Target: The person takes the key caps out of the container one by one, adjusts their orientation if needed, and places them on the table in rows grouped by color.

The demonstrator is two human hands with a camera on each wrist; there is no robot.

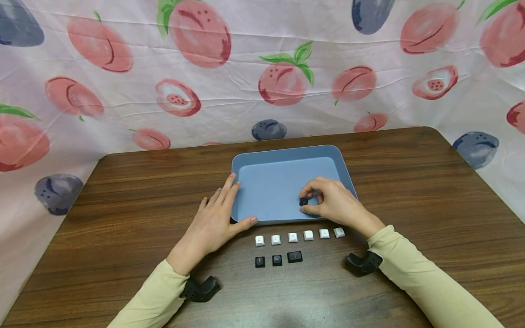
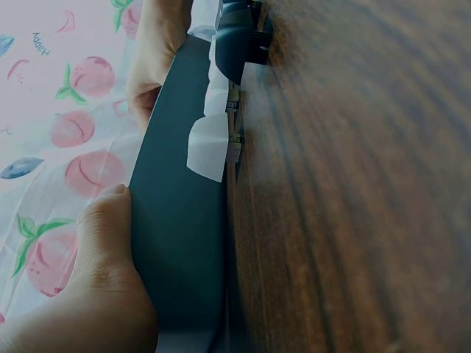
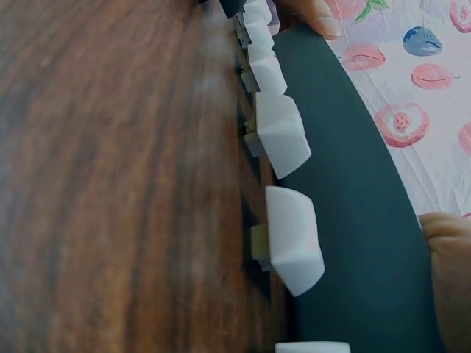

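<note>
My right hand [image 1: 338,202] pinches a small black keycap [image 1: 303,201] between thumb and fingers, over the front right part of a shallow blue tray [image 1: 270,182]. At the tray's front left corner rests my left hand [image 1: 215,223], fingers spread along the left rim and thumb at the front rim. Just in front of the tray runs a row of several white keycaps [image 1: 292,237]. Nearer to me lie three black keycaps [image 1: 276,260], the rightmost one wider. In the right wrist view the white keycaps [image 3: 283,136] stand close to the tray's front wall [image 3: 353,198].
The brown wooden table [image 1: 156,191] extends around the tray on all sides. Behind it hangs a white cloth [image 1: 229,109] printed with fruit. A black wrist device [image 1: 200,289] sits under the left sleeve, and another [image 1: 363,263] under the right.
</note>
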